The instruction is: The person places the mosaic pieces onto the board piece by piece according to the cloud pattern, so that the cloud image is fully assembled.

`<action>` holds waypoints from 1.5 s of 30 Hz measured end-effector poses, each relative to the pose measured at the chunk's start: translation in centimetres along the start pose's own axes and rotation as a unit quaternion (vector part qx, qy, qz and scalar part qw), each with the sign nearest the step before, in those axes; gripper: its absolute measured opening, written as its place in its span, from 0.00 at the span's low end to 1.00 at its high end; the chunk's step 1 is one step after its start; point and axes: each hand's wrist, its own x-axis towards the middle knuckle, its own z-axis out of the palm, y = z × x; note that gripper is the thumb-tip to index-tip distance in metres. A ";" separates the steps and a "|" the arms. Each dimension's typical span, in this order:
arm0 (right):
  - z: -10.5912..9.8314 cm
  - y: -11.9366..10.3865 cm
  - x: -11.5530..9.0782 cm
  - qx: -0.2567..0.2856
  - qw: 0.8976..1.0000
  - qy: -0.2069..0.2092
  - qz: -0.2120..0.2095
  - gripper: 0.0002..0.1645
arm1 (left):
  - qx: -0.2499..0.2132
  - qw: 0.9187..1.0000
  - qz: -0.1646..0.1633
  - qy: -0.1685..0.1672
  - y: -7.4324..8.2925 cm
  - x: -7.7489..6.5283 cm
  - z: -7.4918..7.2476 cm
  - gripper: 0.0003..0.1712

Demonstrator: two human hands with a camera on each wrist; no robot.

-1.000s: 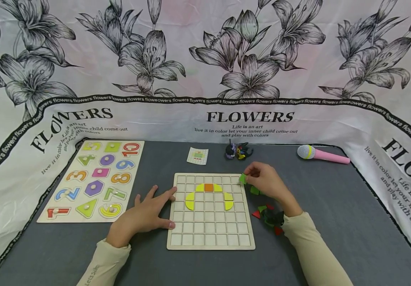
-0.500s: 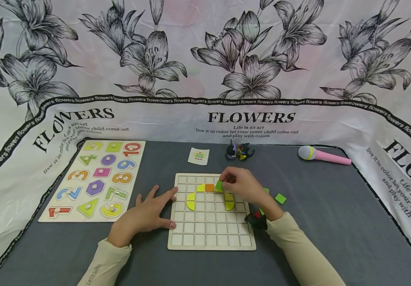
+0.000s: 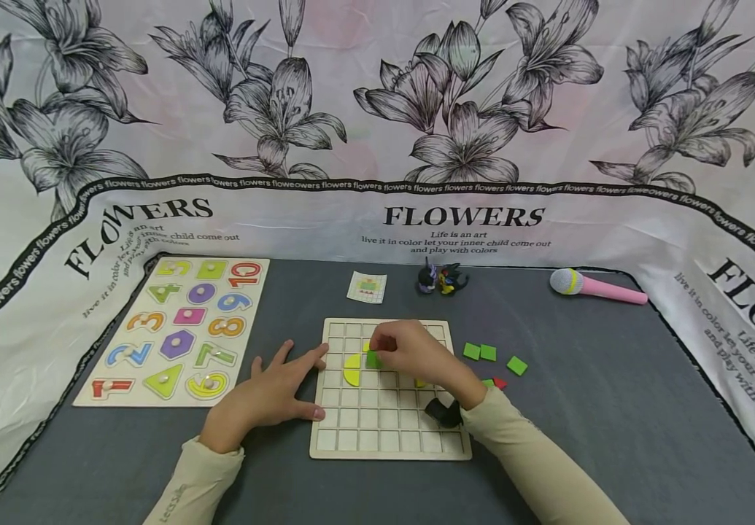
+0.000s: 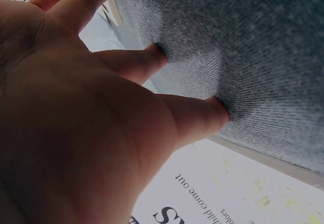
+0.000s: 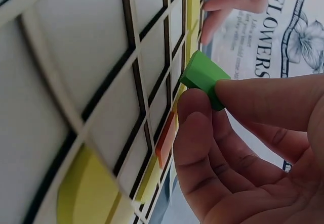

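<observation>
The left hand (image 3: 262, 397) is spread wide, its thumb against the left edge of the grid board (image 3: 367, 440). The right hand (image 3: 416, 355) pinches a green square (image 5: 205, 77) between thumb and fingers, above the board's upper part, near yellow pieces (image 3: 351, 370). Three green squares (image 3: 488, 354) lie to the board's right on the gray surface (image 3: 587, 394).

- Right hand (image 5: 243, 171): thumb and fingers pinch a tilted green block (image 5: 205, 76).
- Gridded board (image 5: 96, 37) at left, bearing yellow pieces (image 5: 83, 193) and one orange piece (image 5: 165, 139).
- Left hand (image 5: 238, 2), fingers by the board's edge.
- Flower-printed white cloth (image 5: 253, 49) behind.
</observation>
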 end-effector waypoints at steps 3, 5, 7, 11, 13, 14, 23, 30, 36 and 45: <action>0.4 -0.2 0.3 -0.012 1.000 -0.005 0.000 0.08 | 0.001 1.000 0.000 0.001 0.0 0.0 0.0 0.61; 0.6 -0.3 0.5 -0.020 1.000 -0.005 -0.002 0.08 | 0.001 1.000 0.000 0.001 0.0 0.0 0.1 0.61; 0.7 -0.5 0.6 -0.031 1.000 -0.005 -0.003 0.08 | 0.002 1.000 -0.001 0.001 0.0 0.0 0.1 0.61; 0.9 -0.7 0.8 -0.055 0.998 0.000 -0.006 0.09 | 0.002 1.000 0.000 0.001 0.0 0.0 0.1 0.61; 1.1 -0.6 0.9 -0.068 0.998 0.002 -0.014 0.10 | 0.001 1.000 0.000 0.001 0.0 0.0 0.0 0.61; 1.1 -0.5 1.0 -0.076 0.997 0.004 -0.020 0.10 | 0.001 1.000 0.000 0.001 0.0 0.0 0.0 0.61; 1.4 -0.7 1.0 -0.128 0.991 0.013 -0.043 0.09 | 0.004 1.000 0.000 0.003 0.1 0.0 0.1 0.61; 1.7 -0.6 1.1 -0.135 0.990 0.010 -0.040 0.08 | 0.003 1.000 0.000 0.002 0.0 0.0 0.0 0.61; 1.7 -0.4 0.7 -0.135 0.989 0.018 -0.059 0.10 | 0.001 1.000 0.002 0.000 0.0 0.1 0.1 0.61; -0.1 -0.2 -1.3 -0.089 0.995 0.027 -0.024 0.06 | -0.006 1.000 -0.001 -0.003 -0.1 0.1 0.1 0.61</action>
